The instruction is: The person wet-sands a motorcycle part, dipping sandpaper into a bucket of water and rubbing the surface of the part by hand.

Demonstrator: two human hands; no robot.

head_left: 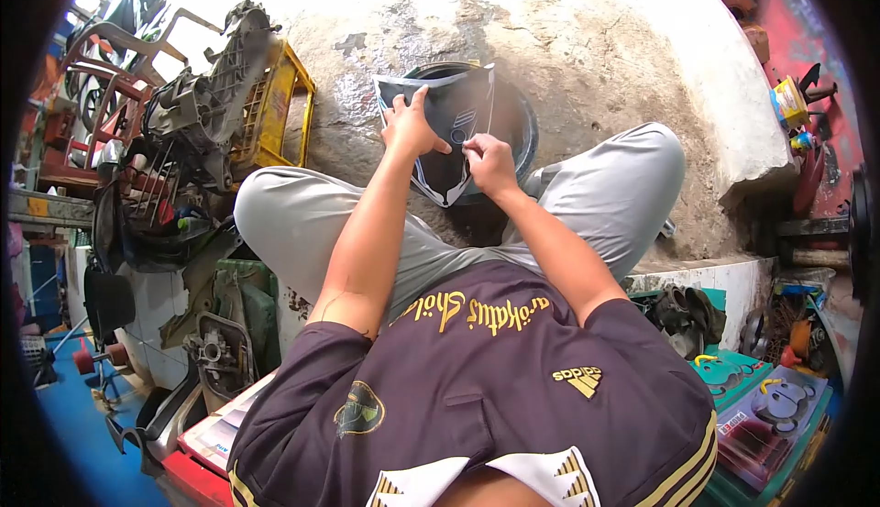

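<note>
Between the two bent knees of the grey trousers (pixel 612 177), a dark, glossy, shield-shaped panel with pale edges (pixel 447 104) sits above a round dark basin (pixel 526 133) on the stained concrete floor (pixel 587 76). Panel lies straight ahead of the person, under both hands. Long axis runs roughly away from the body: broad end far, narrow tip near, pointing back at the lap. Left hand (pixel 414 129) is on the panel's left half, reaching further up toward the broad end; right hand (pixel 492 164) is at the right edge, lower down, so nearer the tip and right beside the small round mark (pixel 460 136).

Left hand: fingers splayed over the surface, thumb angled inward, no grasp visible. Right hand: fingers curled, thumb and index tips drawn together at the panel; cannot tell if something small is pinched there.

Hard to make out: left hand covers part of the left side, right hand hides some of the right edge. Underside not visible; cannot tell if panel rests on the basin or is propped. Basin interior mostly blocked by panel. Pale stripes by the round mark too small to read. Far floor washed out by glare.
</note>
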